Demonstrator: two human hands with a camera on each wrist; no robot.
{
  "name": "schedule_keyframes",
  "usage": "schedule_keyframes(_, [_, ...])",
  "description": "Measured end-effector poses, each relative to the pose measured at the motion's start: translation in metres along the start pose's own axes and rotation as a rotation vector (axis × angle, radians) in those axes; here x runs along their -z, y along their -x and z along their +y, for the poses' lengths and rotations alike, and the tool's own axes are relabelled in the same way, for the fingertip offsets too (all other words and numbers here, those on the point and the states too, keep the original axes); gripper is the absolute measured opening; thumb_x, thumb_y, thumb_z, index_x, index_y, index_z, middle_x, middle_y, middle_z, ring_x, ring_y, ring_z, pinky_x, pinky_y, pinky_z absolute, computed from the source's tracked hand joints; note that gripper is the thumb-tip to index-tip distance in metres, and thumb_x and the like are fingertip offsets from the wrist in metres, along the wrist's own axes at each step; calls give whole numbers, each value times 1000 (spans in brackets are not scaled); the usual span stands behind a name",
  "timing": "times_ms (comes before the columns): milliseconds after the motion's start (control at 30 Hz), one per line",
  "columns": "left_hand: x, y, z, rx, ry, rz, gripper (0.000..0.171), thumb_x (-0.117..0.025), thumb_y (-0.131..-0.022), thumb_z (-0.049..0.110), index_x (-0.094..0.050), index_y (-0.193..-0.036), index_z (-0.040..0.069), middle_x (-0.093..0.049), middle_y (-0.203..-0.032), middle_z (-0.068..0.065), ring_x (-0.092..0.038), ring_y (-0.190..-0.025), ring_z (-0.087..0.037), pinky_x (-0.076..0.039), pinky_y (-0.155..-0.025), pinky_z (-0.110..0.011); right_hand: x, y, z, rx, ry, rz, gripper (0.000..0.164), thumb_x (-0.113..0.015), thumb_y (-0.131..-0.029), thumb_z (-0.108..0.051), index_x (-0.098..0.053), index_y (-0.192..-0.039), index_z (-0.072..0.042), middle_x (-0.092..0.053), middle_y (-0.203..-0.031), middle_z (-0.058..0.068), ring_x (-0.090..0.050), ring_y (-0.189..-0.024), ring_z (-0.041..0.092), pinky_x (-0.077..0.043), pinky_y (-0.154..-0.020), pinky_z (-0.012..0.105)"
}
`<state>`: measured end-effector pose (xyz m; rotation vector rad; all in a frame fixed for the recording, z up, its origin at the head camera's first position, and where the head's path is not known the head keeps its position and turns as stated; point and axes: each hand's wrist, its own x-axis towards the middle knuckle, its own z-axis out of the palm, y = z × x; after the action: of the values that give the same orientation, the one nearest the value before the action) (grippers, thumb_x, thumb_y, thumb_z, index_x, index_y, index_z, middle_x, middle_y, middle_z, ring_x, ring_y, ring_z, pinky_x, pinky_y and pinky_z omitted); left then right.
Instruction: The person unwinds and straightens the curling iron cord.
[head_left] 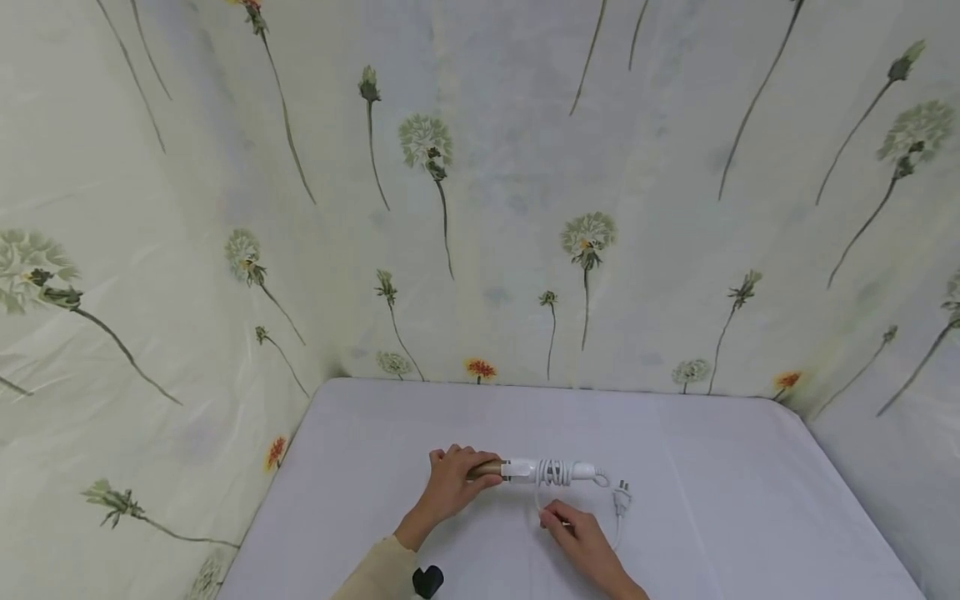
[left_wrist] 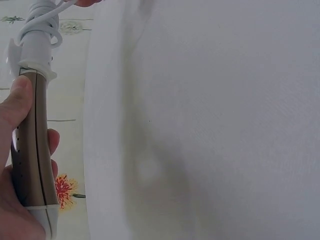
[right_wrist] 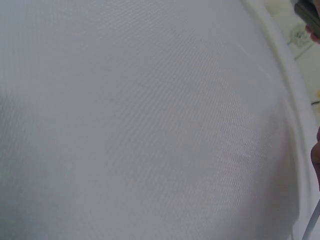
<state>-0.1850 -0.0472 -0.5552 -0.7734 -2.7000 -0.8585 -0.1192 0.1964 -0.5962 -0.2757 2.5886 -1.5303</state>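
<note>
My left hand (head_left: 453, 482) grips the brown barrel of a hair straightener (head_left: 519, 470), held level above the white-covered table (head_left: 720, 500). In the left wrist view, the thumb lies along the brown side of the straightener (left_wrist: 35, 145), fingertips showing on the far side. A white cord (head_left: 555, 472) is wound in several loops around the white handle. Just below those loops, my right hand (head_left: 583, 543) pinches a length of the cord between thumb and curled fingers. To the right, a two-pin plug (head_left: 622, 498) hangs from the cord's end, pins upward.
Behind and on both sides of the table stands a pale curtain (head_left: 510, 183) printed with dandelions. A black heart-shaped thing (head_left: 428, 582) shows at the bottom, beside the left sleeve (head_left: 378, 571).
</note>
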Motion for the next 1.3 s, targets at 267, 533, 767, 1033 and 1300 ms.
schedule_keyframes(267, [-1, 4, 1, 33, 5, -7, 34, -65, -80, 48, -69, -109, 32, -64, -82, 10, -40, -72, -5, -16, -70, -34, -4, 2, 9, 38, 38, -9, 29, -51, -97, -37, -65, -91, -13, -66, -84, -1, -52, -72, -1, -49, -69, 20])
schedule_keyframes(533, [-6, 9, -1, 87, 9, -25, 37, -62, -80, 53, -68, -111, 32, -62, -80, 11, -39, -70, -5, -16, -71, -34, -10, 4, 12, 64, 46, -9, 26, -52, -96, -36, -64, -88, -13, -65, -79, -1, -50, -69, -2, -46, -64, 20])
schedule_keyframes(767, [-8, 8, -2, 92, 1, -10, 36, -64, -80, 51, -68, -111, 32, -62, -80, 11, -38, -69, -6, -16, -71, -35, -11, 2, 10, 86, 56, 12, 24, -54, -96, -34, -64, -87, -14, -65, -78, -2, -49, -67, -3, -45, -63, 19])
schedule_keyframes(1033, [-8, 3, -3, 88, -45, 30, 36, -65, -79, 52, -69, -109, 32, -64, -82, 10, -40, -71, -7, -19, -73, -36, -7, 0, 6, 86, 104, 6, 24, -54, -95, -35, -66, -88, -16, -65, -77, -4, -48, -65, -4, -43, -60, 18])
schedule_keyframes(1300, [-5, 0, 1, 116, -86, 51, 36, -65, -79, 52, -70, -108, 33, -63, -80, 9, -42, -72, -8, -20, -74, -38, 3, -2, -11, 308, 213, 71, 20, -57, -95, -26, -68, -84, -14, -68, -73, -4, -47, -60, -7, -44, -55, 17])
